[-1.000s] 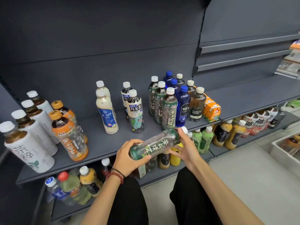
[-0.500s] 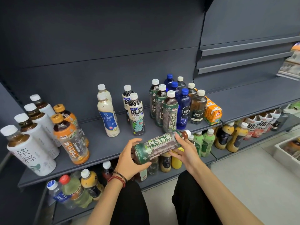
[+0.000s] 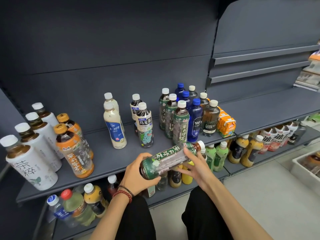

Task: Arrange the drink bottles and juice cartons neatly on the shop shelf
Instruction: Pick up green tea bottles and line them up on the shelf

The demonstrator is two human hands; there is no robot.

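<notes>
A green-labelled tea bottle (image 3: 166, 159) lies nearly on its side in both hands, just in front of the grey shelf (image 3: 110, 158), its white cap pointing right. My left hand (image 3: 138, 175) grips its base end; my right hand (image 3: 194, 163) holds the upper part near the neck. On the shelf behind stand three matching green tea bottles (image 3: 180, 122) in a row, next to blue soda bottles (image 3: 194, 118), dark soda bottles (image 3: 210, 118) and orange juice cartons (image 3: 226, 126).
Further left on the shelf stand two oolong tea bottles (image 3: 144, 125), two milky bottles (image 3: 114, 125), two orange-labelled bottles (image 3: 74, 149) and several white-labelled bottles (image 3: 32, 160). A lower shelf (image 3: 174, 193) holds more drinks. A white crate (image 3: 306, 167) sits on the floor at right.
The green tea bottle has risen slightly toward the shelf, its cap end tipping up, still gripped by both hands. Shelf items have not moved.
</notes>
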